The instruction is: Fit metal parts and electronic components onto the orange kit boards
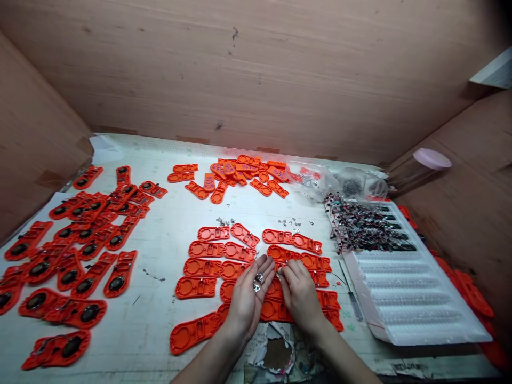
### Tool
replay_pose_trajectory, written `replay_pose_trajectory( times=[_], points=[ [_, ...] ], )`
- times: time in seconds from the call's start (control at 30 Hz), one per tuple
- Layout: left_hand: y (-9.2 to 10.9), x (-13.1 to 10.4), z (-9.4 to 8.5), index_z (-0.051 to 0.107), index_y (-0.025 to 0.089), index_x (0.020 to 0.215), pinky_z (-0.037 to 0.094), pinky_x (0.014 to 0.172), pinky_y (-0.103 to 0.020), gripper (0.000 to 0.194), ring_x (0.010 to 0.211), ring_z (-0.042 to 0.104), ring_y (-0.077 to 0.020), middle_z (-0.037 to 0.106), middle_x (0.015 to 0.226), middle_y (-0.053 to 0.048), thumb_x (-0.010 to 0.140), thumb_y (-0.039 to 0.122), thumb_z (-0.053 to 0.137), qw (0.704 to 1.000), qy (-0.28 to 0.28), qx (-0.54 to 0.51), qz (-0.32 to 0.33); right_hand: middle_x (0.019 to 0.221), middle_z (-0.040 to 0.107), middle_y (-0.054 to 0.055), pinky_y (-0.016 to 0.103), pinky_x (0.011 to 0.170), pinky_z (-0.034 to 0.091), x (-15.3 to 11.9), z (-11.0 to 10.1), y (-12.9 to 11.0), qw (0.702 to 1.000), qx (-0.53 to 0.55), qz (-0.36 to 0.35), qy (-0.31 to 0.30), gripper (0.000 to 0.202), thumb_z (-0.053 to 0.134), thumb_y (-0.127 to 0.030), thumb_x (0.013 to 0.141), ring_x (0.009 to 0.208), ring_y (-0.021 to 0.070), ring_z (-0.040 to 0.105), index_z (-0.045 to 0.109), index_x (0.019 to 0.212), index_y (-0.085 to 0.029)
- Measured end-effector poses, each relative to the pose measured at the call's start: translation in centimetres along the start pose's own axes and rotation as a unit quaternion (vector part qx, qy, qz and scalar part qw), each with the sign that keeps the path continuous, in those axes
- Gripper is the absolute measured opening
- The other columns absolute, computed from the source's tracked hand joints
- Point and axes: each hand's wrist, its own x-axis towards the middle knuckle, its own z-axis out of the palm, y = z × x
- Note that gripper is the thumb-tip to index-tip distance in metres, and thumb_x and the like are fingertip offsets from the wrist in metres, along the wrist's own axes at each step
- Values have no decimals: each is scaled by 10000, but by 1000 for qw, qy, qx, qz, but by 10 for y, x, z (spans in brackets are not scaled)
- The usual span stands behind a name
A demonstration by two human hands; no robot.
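Head view. Left grip [248,296] at lower centre of the frame: palm turned up, fingers extended and lightly cupped, open rather than clamped. Several small shiny metal pieces [257,287] lie loose on the palm. Right grip [298,293] just to the right of it, knuckles up, thumb and fingertips drawn close together over the orange shells [205,268]; cannot tell whether a piece is pinched between them, the spot being too small and partly covered.

Shells lie hollow side up in rough rows across the centre and lower centre of the frame, on a pale counter [152,325]; both hands cover part of them. More loose metal bits [290,222] scattered just above the rows.

Left side of frame: a spread of orange shells with black round parts [116,284], some overlapping. Upper centre: a heap of orange pieces [240,169], several with purple markings. To its right, clear plastic bags [318,184].

Right side: white tray [436,336], slanted, its far part bearing bunched wired components [368,226]. Screwdriver [354,304] on the counter by the tray's left edge. Clear cylinder with a pale pink end [432,159], tilted, upper right.
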Motion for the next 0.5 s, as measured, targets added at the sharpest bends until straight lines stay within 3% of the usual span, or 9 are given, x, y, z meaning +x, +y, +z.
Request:
replay_pose_trajectory(
  times=[0.13,0.23,0.33,0.4,0.5],
  points=[
    [1,-1,0,583,15,1104,453,1017,-369,262,1106,595,-254,607,1191,-216,930,143,434,1000,1,6,-5,822,530,57,301,688,420,-3,-14,6,998,27,-45,-28,151,425,-133,911,772,175,454,567,872,-165],
    [0,-1,0,573,18,1117,445,1024,-364,267,1112,591,-251,600,1205,-212,933,147,428,1000,-1,13,-5,895,566,82,334,710,406,-5,-24,13,989,-46,-124,-63,163,454,-162,897,843,208,456,602,965,-166],
    [-1,-1,0,559,18,1134,437,1031,-357,274,1117,588,-246,597,1210,-210,936,150,423,1000,-6,22,1,955,594,89,380,743,379,-6,-30,20,976,-112,-179,-56,222,485,-181,875,917,250,448,611,1058,-190],
    [-1,-1,-1,547,11,1150,429,1038,-358,288,1123,584,-248,591,1217,-215,938,157,419,1000,-9,25,4,1004,592,85,403,761,366,-5,-37,23,976,-112,-177,-53,227,497,-195,867,944,264,443,622,1054,-222],
    [1,-4,-1,521,0,1190,413,1051,-368,327,1152,561,-260,565,1249,-223,941,180,410,999,-44,10,-18,1029,565,86,399,772,374,1,-56,19,992,-44,-113,-32,227,485,-198,878,936,243,456,613,1063,-233]
  ],
)
